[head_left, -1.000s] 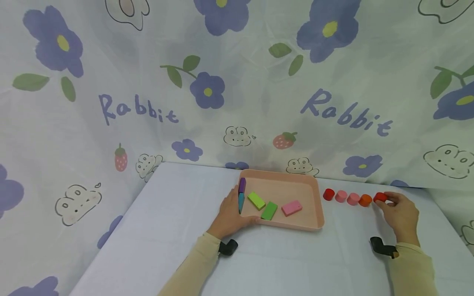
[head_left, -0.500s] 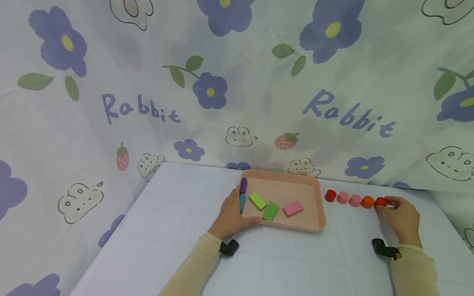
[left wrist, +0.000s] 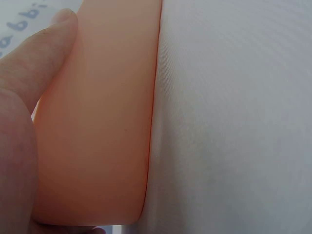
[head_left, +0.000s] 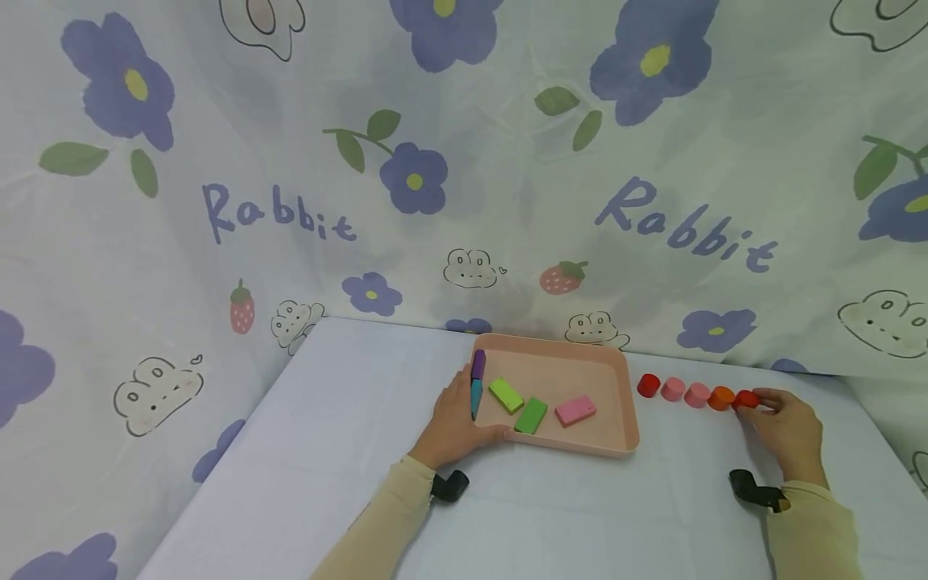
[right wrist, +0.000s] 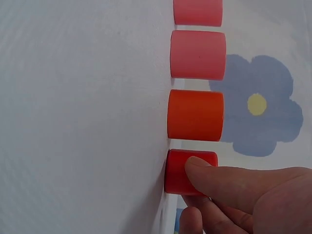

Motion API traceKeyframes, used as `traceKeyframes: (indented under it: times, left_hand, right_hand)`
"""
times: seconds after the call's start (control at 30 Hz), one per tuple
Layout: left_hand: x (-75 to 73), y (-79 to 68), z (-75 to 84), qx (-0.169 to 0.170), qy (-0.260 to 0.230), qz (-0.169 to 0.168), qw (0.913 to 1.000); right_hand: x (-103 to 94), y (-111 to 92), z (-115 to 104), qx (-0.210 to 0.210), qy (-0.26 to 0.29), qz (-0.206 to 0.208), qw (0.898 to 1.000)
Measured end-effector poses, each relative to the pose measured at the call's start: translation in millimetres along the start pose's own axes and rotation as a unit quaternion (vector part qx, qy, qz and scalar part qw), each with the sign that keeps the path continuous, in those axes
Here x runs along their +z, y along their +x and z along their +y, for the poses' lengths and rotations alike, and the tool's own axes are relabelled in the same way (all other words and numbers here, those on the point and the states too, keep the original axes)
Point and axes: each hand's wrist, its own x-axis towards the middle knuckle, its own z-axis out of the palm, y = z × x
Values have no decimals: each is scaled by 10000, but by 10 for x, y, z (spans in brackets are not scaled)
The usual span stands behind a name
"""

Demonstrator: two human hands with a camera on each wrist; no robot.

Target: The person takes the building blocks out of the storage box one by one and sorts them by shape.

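My left hand holds the near left corner of a peach-coloured tray. Its thumb lies along the front wall and the fingers along the left side. Far right, my right hand pinches a red cylinder block between thumb and fingers. That block stands upright on the table at the right end of a row. Beside it is an orange cylinder block, with a narrow gap between them in the right wrist view. Two pink cylinder blocks and another red cylinder block continue the row leftward.
Inside the tray lie a yellow-green block, a green block and a pink block. Purple and blue pieces stand along its left wall. A patterned cloth hangs behind the white table.
My right hand has brought the red cylinder block slightly down and closer to the orange one, in line with the row. The left hand stays on the tray; the head view has shifted slightly.
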Motion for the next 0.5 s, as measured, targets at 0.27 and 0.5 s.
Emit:
traceKeyframes:
  times: [0.27,0.5]
  left_hand:
    - [-3,-9,12,16,-24,-13,10000]
    - [-16,-4,5,55,34,-46,10000]
  right_hand:
    - [-28,-22,-60,126,-16,-78,9999]
    - [-99,-96,-184,53,17,-142,9999]
